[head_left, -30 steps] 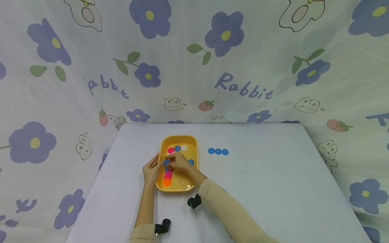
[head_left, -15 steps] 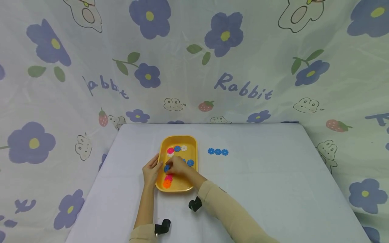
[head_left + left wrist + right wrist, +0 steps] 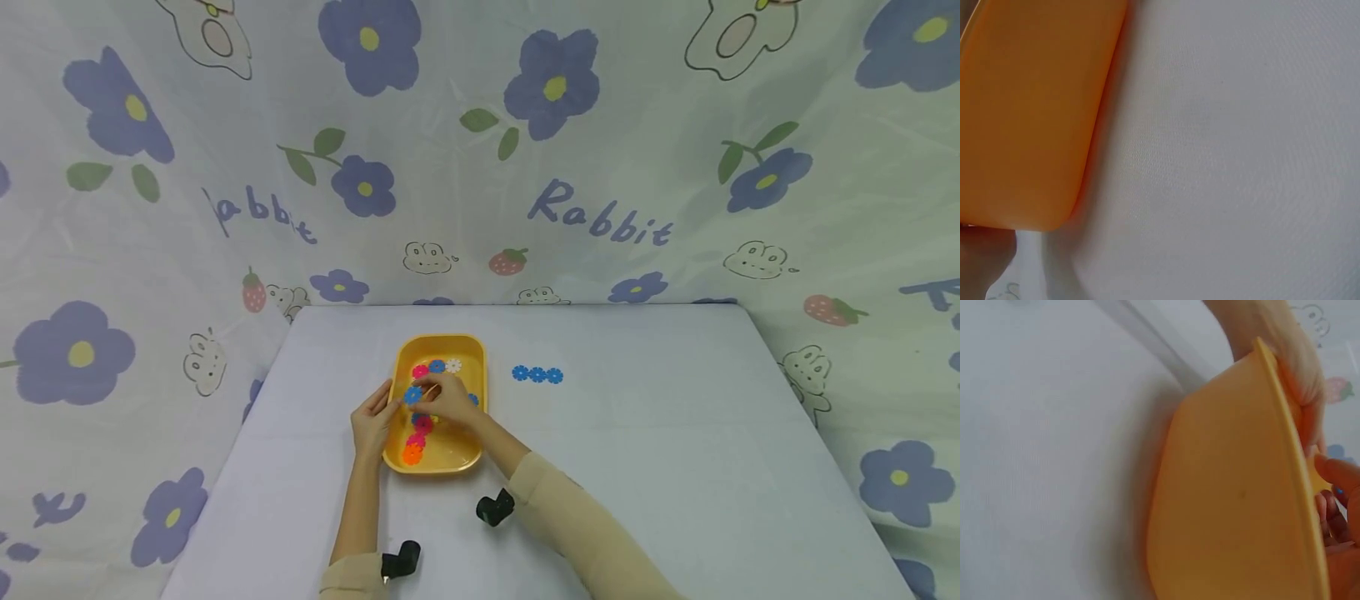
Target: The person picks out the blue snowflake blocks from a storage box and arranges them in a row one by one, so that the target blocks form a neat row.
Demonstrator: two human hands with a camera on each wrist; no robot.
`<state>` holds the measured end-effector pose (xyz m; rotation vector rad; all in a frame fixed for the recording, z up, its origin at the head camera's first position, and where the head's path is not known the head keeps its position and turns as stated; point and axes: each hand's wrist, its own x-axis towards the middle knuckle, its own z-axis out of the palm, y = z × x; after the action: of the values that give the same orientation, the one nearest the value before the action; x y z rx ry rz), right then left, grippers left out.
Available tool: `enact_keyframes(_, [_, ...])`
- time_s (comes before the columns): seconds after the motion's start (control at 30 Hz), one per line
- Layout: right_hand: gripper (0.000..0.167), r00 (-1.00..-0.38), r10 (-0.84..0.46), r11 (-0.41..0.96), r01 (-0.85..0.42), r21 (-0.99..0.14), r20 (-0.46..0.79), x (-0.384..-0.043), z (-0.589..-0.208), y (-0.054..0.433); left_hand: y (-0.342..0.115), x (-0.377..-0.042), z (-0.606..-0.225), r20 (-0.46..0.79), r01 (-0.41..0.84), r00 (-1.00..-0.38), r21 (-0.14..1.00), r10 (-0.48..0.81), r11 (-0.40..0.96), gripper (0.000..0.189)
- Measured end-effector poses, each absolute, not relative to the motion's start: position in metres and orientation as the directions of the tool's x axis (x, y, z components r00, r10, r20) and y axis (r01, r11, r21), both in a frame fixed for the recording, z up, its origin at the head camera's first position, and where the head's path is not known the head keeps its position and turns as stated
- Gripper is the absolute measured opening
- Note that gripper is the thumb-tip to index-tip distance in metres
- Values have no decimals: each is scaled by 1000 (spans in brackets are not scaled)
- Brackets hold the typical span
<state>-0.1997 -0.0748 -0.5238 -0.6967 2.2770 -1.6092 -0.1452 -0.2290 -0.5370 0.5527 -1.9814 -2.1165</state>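
My left hand [image 3: 372, 427] grips the left rim of a yellow plastic tray [image 3: 438, 465], its thumb over the inner side. Above the tray my right hand [image 3: 448, 400] pinches a blue flower-shaped snap disc [image 3: 413, 395] close to the left thumb. Beneath the right hand lie a pink disc [image 3: 423, 425] and an orange disc [image 3: 412, 453], with other discs partly hidden. Along the tray's far end are a pink disc [image 3: 420, 372], a blue disc [image 3: 437, 367] and a white disc [image 3: 453, 366]. The left wrist view has mostly tray wall and cloth.
To the right of the tray, a row of three blue discs [image 3: 537, 375] lies on the white tablecloth [image 3: 660, 450]. Black wrist cameras sit on both sleeves. Behind the table hangs a flower-patterned curtain [image 3: 465, 167].
My right hand first moved nearer over the tray, then back away from me with the blue disc raised. The right forearm shifted slightly right. My left hand stayed on the rim.
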Motion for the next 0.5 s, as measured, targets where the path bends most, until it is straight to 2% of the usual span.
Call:
enact_keyframes(0.2, [38,-857,-501,283,-290,-914,117,-199,-510,-57,-230,-144,-534,-172,-157,-914,985,-367,-72,46])
enact_keyframes(0.5, [37,-901,-409,248,-266,-931,148,-201,-499,-24,-229,-146,-537,-182,-160,-902,983,-391,-89,46])
